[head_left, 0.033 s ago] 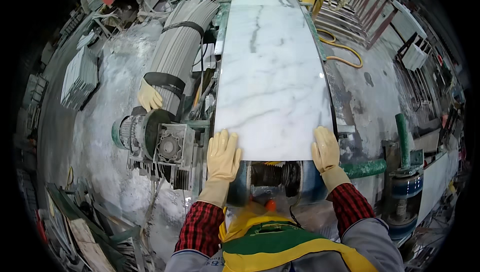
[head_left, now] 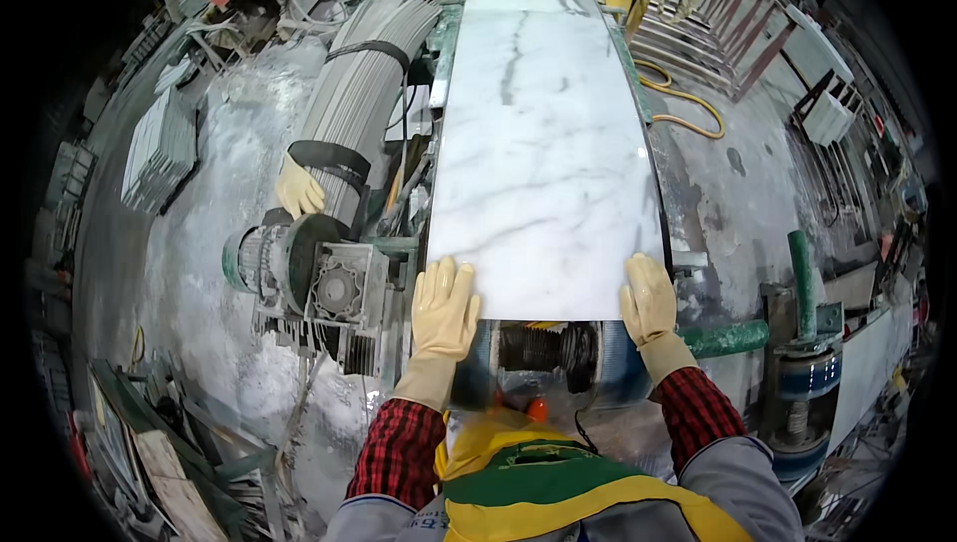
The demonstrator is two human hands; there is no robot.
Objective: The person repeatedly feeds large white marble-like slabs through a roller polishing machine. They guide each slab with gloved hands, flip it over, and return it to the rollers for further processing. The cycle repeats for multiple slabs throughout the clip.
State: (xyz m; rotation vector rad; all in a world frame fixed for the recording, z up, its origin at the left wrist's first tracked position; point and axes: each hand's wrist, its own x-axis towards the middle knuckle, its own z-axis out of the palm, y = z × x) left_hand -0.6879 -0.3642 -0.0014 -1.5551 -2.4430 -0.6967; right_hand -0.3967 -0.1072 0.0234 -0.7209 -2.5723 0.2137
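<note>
A long white marble slab (head_left: 543, 173) with grey veins stretches away from me along a machine bed. My left hand (head_left: 442, 315), in a cream rubber glove, rests at the slab's near left corner, fingers extended forward and flat along the edge. At the opposite near corner my right hand (head_left: 650, 305), gloved alike, lies with its fingers stretched out along the right edge. Neither hand visibly wraps around the slab; any part of the fingers under it is hidden. Below the slab's near edge a blue roller (head_left: 620, 367) shows.
To the left stand a motor with gearbox (head_left: 339, 288) and a strapped bundle of grey strips (head_left: 354, 83), a loose glove (head_left: 299, 188) tucked against it. Stacked slabs (head_left: 159, 158) lie farther left. At right are a green pipe (head_left: 726, 338), a yellow hose (head_left: 698, 127) and metal racks (head_left: 698, 38).
</note>
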